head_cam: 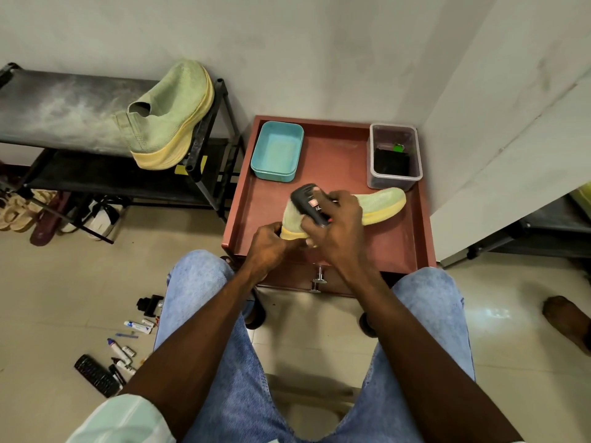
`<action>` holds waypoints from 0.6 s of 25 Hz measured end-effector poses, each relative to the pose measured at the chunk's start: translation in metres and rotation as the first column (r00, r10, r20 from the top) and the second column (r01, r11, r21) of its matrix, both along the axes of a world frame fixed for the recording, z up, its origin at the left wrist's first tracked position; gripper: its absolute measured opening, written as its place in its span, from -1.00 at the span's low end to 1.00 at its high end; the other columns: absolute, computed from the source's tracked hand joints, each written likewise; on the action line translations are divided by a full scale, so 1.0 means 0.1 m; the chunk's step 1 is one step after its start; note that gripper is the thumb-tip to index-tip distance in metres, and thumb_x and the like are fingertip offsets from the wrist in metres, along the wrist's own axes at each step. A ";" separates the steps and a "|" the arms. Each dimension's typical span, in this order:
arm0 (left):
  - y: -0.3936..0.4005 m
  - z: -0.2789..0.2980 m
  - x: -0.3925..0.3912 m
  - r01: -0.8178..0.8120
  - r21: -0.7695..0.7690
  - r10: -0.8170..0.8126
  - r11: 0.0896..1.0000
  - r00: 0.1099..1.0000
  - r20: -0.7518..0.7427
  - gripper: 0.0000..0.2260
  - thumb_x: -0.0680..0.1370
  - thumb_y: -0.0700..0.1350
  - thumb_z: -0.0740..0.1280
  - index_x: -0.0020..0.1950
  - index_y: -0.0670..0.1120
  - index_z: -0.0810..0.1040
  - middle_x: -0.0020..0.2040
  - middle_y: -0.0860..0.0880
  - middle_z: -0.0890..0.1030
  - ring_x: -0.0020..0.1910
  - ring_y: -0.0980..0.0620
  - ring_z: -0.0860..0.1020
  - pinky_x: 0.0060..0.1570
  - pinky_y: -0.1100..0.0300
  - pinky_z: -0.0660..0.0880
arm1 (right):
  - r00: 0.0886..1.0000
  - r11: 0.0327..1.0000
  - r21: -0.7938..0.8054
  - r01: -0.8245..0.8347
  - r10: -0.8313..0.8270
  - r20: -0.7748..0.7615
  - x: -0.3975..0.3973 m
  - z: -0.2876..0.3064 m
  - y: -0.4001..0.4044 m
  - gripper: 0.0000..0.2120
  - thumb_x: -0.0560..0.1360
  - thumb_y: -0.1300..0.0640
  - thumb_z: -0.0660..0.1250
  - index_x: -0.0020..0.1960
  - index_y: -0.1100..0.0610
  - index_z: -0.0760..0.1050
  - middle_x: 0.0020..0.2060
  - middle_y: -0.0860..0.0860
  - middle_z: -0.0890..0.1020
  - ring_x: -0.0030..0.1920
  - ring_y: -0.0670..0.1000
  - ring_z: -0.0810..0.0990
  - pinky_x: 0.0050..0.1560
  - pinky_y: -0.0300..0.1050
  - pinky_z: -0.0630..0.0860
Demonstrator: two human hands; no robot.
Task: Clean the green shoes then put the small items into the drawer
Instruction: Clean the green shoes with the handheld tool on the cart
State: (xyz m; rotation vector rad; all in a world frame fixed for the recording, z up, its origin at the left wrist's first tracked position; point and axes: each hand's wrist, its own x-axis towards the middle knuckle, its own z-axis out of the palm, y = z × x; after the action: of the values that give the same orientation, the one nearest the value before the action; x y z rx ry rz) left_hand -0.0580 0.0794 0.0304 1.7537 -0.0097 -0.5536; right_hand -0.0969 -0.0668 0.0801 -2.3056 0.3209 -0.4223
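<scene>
Green knit shoe (380, 202) lay on its side on the red-brown drawer cabinet (332, 161), heel gripped by the left hand (268, 247). Right hand (339, 226) clasped a black brush (309, 203) against the heel. Second green shoe (169, 116) sat on the rack (64, 103) left of the cabinet; small items (123, 356) lay on the floor, lower left.

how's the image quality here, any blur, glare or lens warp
Head view: wide-angle warp bows the shoe rack and the white panel near the edges; a soft glare patch sits on the floor tiles; the right hand and black brush look slightly motion-smeared; lighting is even, shadows soft.
</scene>
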 end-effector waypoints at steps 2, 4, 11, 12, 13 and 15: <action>0.02 0.00 0.01 -0.015 0.009 0.015 1.000 1.000 0.006 -0.67 0.28 -0.09 0.62 -0.02 -0.05 0.64 -0.14 0.03 0.72 -0.21 0.12 0.66 -0.23 0.27 0.56 | 0.997 0.998 -0.014 -0.066 0.066 -0.033 -0.05 -0.05 -0.04 -0.52 0.30 -0.04 0.38 0.14 0.17 0.63 -0.01 0.22 0.58 -0.01 0.20 0.55 -0.01 -0.02 0.48; 0.02 0.00 0.02 -0.005 0.044 0.004 0.999 1.000 0.020 -0.61 0.25 -0.05 0.64 0.01 -0.02 0.62 -0.12 0.07 0.71 -0.17 0.13 0.67 -0.21 0.30 0.57 | 0.984 0.982 0.085 0.168 -0.161 -0.081 -0.03 -0.03 -0.30 -0.48 0.31 -0.04 0.41 0.18 0.22 0.62 -0.04 0.22 0.59 -0.01 0.20 0.57 -0.04 -0.02 0.52; 0.02 -0.04 0.02 -0.001 0.044 0.001 0.999 1.000 0.008 -0.73 0.31 -0.15 0.59 -0.04 -0.05 0.64 -0.13 -0.02 0.72 -0.13 -0.02 0.68 -0.12 0.09 0.63 | 0.988 0.987 -0.030 -0.156 0.156 -0.007 -0.05 -0.07 0.02 -0.50 0.28 -0.07 0.35 0.13 0.17 0.64 -0.07 0.20 0.60 -0.05 0.17 0.57 -0.03 -0.08 0.50; 0.03 -0.04 0.02 0.007 0.038 -0.007 0.999 1.000 -0.003 -0.67 0.27 -0.12 0.63 -0.03 -0.03 0.63 -0.10 0.00 0.72 -0.12 0.01 0.68 -0.09 0.10 0.63 | 0.997 0.999 -0.018 -0.051 0.050 -0.055 0.03 -0.12 -0.15 -0.46 0.26 -0.12 0.32 0.12 0.17 0.65 -0.09 0.22 0.60 -0.08 0.21 0.58 -0.05 -0.01 0.52; 0.04 -0.05 0.02 0.010 0.035 -0.010 0.999 1.000 -0.014 -0.61 0.23 -0.08 0.65 -0.01 -0.02 0.62 -0.08 0.01 0.72 -0.10 0.03 0.69 -0.07 0.09 0.63 | 0.989 0.991 0.040 0.125 -0.121 -0.088 0.05 -0.12 -0.30 -0.44 0.25 -0.13 0.32 0.12 0.17 0.65 -0.10 0.22 0.60 -0.10 0.22 0.58 -0.05 0.05 0.53; 0.04 -0.04 0.03 0.009 0.037 -0.009 0.999 1.000 -0.015 -0.57 0.22 -0.06 0.65 0.02 -0.04 0.63 -0.08 0.02 0.72 -0.10 0.03 0.69 -0.05 0.08 0.63 | 0.977 0.964 0.157 0.215 -0.211 -0.040 0.03 -0.08 -0.27 -0.45 0.26 -0.10 0.35 0.13 0.20 0.64 -0.08 0.21 0.59 -0.09 0.16 0.57 -0.04 0.00 0.53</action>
State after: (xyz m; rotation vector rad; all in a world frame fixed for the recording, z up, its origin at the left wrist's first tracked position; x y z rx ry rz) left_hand -0.0551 0.0837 0.0264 1.7865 0.0032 -0.5765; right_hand -0.0940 -0.0936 0.0720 -2.1269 0.5968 -0.4592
